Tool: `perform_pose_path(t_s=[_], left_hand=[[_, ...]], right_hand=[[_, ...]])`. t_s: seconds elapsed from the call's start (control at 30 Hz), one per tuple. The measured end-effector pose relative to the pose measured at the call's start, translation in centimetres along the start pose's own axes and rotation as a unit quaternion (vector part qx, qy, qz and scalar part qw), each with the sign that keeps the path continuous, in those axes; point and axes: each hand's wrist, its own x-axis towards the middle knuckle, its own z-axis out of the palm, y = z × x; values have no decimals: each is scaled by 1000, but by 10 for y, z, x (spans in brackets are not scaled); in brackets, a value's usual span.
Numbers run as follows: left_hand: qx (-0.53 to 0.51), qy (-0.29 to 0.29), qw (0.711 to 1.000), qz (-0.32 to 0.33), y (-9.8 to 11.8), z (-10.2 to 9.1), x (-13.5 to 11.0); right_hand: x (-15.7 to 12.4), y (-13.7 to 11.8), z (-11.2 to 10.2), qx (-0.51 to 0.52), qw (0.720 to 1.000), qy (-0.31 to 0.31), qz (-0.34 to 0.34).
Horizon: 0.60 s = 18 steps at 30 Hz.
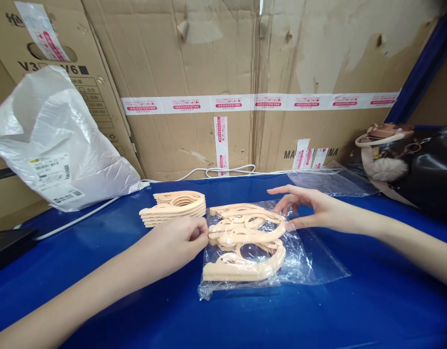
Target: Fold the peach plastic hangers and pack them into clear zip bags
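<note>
Table [245, 320], centre: plastic bag [317, 269] lying flat, curved pieces [241, 276] inside it, mostly toward its left end. Left of the bag and toward its far end, a stack of like pieces [172, 211]. Left hand [176, 242] before the stack, at the bag's left edge; right hand [314, 208] over the bag's far right part (contact unclear at both). Far left: parcel [67, 140] leaning back against a carton [96, 92]; nearer, at the left edge, a device [12, 245]. Cable [81, 223] passes before the parcel. Behind everything, large cartons [194, 58]. Far right: handbag [430, 169], a loose plastic sheet [325, 182] just left of it.
</note>
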Motion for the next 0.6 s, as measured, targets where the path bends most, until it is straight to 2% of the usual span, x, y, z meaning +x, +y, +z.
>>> perform_pose_path(t_s=[0.27, 0.43, 0.6], left_hand=[[53, 52, 997, 4, 1, -9, -3], [60, 50, 997, 6, -3, -6, 0], [64, 47, 997, 14, -3, -7, 0]], right_hand=[[8, 0, 22, 42, 998, 48, -19], [11, -1, 29, 65, 995, 71, -17], [10, -4, 26, -8, 997, 70, -29]])
